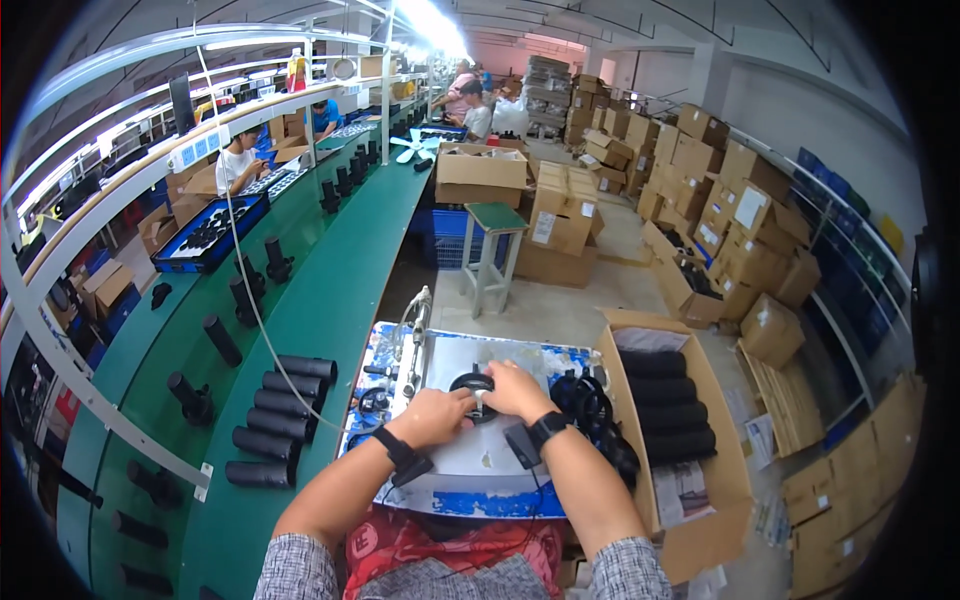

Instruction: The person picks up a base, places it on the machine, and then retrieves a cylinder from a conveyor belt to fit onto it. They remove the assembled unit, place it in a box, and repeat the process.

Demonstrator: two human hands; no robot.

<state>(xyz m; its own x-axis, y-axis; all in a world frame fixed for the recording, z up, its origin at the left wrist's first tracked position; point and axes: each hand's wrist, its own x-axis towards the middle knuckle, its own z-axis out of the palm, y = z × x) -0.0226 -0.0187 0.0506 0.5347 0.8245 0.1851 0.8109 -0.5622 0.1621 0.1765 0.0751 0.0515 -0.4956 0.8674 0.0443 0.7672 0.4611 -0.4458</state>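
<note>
Green-topped stool (497,216) stands btwn blue crate (455,238) on L & stacked cartons (566,203) on R. More boxes (755,215) piled along R side, w/ wood slats (778,395) nr them. Upper L, co-worker (236,165) in white top nr blue tray (182,265).

Hall lit by bright ceiling lights (432,28); right side bounded by a pale wall (775,98); grey floor (612,285) lined with cartons (692,158); green-topped stool (498,216) placed nearby.

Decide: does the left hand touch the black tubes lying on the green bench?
Apart: the head view shows bench and worktable between the left hand and those tubes.
</note>
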